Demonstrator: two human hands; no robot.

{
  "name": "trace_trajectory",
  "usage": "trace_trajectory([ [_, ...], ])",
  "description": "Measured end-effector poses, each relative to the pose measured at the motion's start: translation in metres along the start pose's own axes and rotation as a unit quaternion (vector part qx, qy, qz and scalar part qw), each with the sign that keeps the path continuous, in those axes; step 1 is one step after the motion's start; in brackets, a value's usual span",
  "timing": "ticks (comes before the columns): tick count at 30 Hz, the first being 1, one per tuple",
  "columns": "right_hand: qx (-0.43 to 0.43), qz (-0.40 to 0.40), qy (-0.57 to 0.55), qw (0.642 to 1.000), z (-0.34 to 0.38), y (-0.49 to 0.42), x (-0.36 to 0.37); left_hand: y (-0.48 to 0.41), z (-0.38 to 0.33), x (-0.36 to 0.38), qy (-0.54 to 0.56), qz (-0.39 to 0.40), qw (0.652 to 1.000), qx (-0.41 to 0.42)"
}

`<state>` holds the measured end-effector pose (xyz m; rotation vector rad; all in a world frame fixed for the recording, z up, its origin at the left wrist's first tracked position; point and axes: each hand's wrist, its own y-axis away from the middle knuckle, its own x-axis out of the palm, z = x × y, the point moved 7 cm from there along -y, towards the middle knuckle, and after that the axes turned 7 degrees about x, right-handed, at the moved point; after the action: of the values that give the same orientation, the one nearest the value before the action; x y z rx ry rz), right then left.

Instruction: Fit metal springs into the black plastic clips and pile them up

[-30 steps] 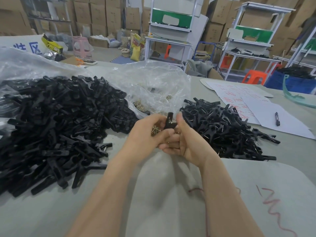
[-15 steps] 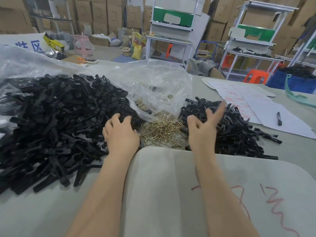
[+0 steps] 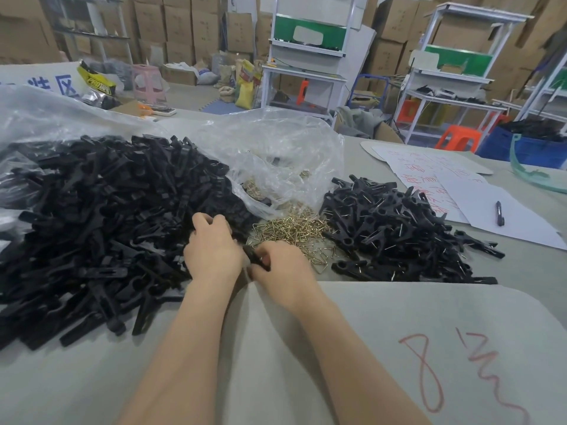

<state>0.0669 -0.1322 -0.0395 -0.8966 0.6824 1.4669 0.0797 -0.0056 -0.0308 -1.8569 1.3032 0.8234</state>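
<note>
Head view: right hand (image 3: 283, 266) pinches a black clip (image 3: 257, 258) against the left hand (image 3: 211, 251), whose fingers curl into the loose clip pile (image 3: 107, 210), grip hidden. Steady the clip firmly, then draw a single spring from the spring heap (image 3: 291, 231) just beyond.

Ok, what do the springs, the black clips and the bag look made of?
Springs: thin bent wire, shiny brass-gold, likely plated metal.
Clips: matt black moulded plastic, dull even surface.
Bag: thin clear plastic film, crinkled, glossy.
</note>
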Motion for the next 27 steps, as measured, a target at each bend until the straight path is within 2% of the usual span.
trace_trajectory([
  [3, 0.035, -0.040, -0.188, 0.981, -0.009, -0.001, -0.012, -0.002, 0.002, -0.005, -0.004, -0.030, 1.000, -0.002],
  [7, 0.100, -0.046, -0.403, 0.909, -0.029, -0.004, -0.026, -0.004, 0.001, 0.000, -0.030, -0.028, 0.999, 0.007],
  [10, 0.127, -0.064, -0.507, 0.850, -0.040, -0.004, -0.033, -0.004, 0.000, 0.003, -0.048, -0.015, 0.999, 0.010],
  [14, 0.139, -0.104, -0.482, 0.859, -0.050, -0.004, -0.043, -0.004, -0.002, 0.005, -0.069, -0.012, 0.997, 0.012],
  [18, 0.152, -0.076, -0.536, 0.827, -0.050, -0.003, -0.039, -0.004, -0.009, 0.004, -0.032, -0.028, 0.999, 0.031],
  [21, 0.159, -0.061, -0.568, 0.805, -0.048, -0.005, -0.035, -0.002, -0.015, 0.009, -0.041, -0.004, 0.998, 0.048],
  [25, 0.141, -0.056, -0.558, 0.816, -0.048, -0.007, -0.033, -0.002, -0.018, 0.003, -0.041, -0.024, 0.997, 0.053],
  [27, 0.120, -0.066, -0.549, 0.825, -0.047, -0.007, -0.036, -0.002, -0.021, -0.005, 0.031, -0.057, 0.995, 0.070],
])
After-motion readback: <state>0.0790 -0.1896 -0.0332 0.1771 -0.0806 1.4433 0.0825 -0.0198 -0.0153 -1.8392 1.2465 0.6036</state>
